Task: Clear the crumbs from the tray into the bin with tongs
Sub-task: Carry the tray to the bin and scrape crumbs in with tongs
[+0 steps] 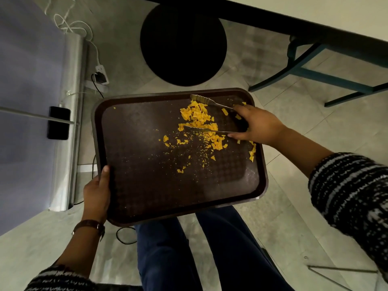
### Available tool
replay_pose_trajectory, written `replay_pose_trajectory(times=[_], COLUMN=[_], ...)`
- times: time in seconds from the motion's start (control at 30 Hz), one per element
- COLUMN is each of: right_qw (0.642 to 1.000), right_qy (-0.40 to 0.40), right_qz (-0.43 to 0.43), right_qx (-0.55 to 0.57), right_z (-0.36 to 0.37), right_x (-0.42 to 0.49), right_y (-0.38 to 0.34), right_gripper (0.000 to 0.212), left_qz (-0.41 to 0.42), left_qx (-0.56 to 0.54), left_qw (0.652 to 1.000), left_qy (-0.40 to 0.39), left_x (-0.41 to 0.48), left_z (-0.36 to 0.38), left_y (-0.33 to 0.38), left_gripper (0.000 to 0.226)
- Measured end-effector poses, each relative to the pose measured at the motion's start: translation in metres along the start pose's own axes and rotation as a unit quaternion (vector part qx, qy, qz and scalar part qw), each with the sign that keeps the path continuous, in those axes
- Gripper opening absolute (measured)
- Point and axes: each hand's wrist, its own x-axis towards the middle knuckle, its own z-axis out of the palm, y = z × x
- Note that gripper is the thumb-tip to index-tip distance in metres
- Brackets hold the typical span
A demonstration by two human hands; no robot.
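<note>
A grey tiled floor (289, 206) spreads beneath everything. Above it is a dark brown rectangular plastic tray (147, 181) with rounded corners and a raised rim, held over the person's knees; every place below is given from this tray.

Beyond the tray's far edge stands a round black bin (183, 45), just clear of the rim as seen from above. Off the tray's far right corner runs a pale worktop (315, 9) with a dark edge and teal legs. To the tray's left lies a long shiny metal cylinder (73, 122). Under the tray's near edge are two legs in dark blue trousers (168, 248).

At the tray's near left corner the left hand (97, 192) holds the rim, thumb on top and fingers out of sight beneath; its grip is closed on the tray. Over the tray's far right part the right hand (256, 124), coming out of a black-and-white knitted sleeve (346, 185), holds silver metal tongs (201, 129). Its grip is wrapped round their handle end, one finger on the far arm and the thumb along the near arm.

The tongs' two arms stand wide apart, their tips on either side of the main heap of orange-yellow crumbs (196, 115) in the tray's far right quarter. Smaller flakes trail towards the tray's middle and right rim. A brown-strapped wristwatch (90, 224) sits on the left wrist, just below the tray's near left corner.
</note>
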Motion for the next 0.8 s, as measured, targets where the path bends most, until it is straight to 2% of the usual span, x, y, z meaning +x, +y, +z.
replay_pose_trajectory(times=[0.2,0.4,0.53,0.8], right_qw=[0.999,0.996,0.991,0.985], right_qy=[-0.027,0.008,0.029,0.056], right_qz=[0.011,0.044,0.065,0.087], right_qx=[0.037,0.073,0.111,0.142], right_z=[0.013,0.038,0.052,0.065], right_x=[-0.008,-0.021,-0.025,-0.027], right_y=[-0.002,-0.015,-0.021,-0.025], right_gripper=[0.065,0.051,0.041,0.033], left_qz=[-0.012,0.008,-0.007,-0.020], left_qx=[-0.019,-0.029,-0.051,-0.048], left_qw=[1.000,1.000,0.999,0.999], left_qy=[0.001,0.007,0.003,-0.003], left_x=[0.001,-0.004,-0.002,0.004], left_z=[-0.002,0.001,0.006,0.011], left_y=[-0.002,-0.001,-0.002,-0.005], left_gripper=[0.054,0.051,0.050,0.055])
